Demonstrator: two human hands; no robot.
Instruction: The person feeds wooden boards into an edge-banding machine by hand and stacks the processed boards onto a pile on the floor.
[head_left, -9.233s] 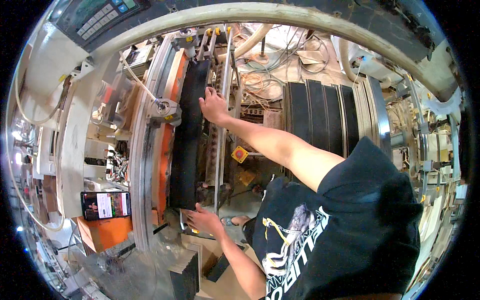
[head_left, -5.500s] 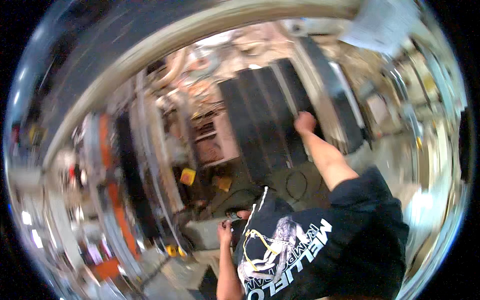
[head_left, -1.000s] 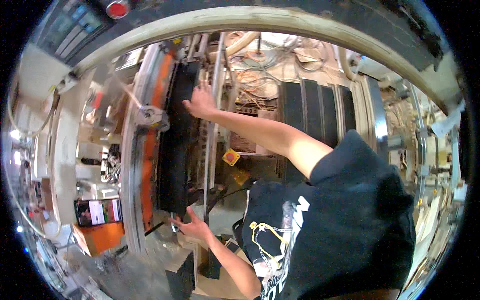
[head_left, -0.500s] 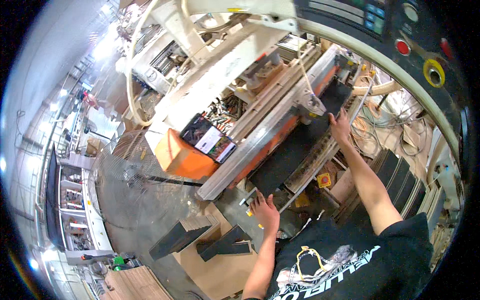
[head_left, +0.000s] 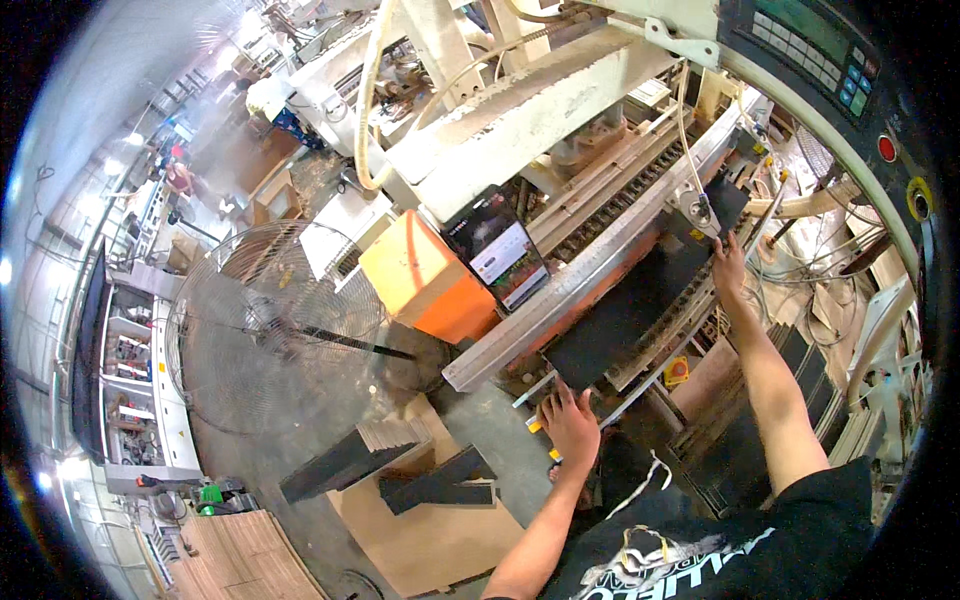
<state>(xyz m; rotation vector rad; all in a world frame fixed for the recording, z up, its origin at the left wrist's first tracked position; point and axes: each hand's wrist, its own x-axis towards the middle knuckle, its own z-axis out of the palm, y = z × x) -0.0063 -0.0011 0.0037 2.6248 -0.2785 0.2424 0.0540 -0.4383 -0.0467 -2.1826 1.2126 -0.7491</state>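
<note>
A long black panel lies along the bed of a large machine, under its metal beam. At the panel's near left end is my left hand, its fingers stretched and spread, with the fingertips at the panel's corner. My right hand is at the far right part of the panel's front edge, fingers extended and apart. Neither hand is wrapped round anything. A phone leans on an orange box-shaped cover beside the beam.
A control panel with a red button hangs at upper right. Black boards rest on a brown sheet at lower left, near a large fan. More dark boards are stacked by my right arm. Cables and a hose lie beyond.
The view has shifted, so the machine appears farther right. Both hands stay at the panel's two ends, with the panel still lying on the bed.
</note>
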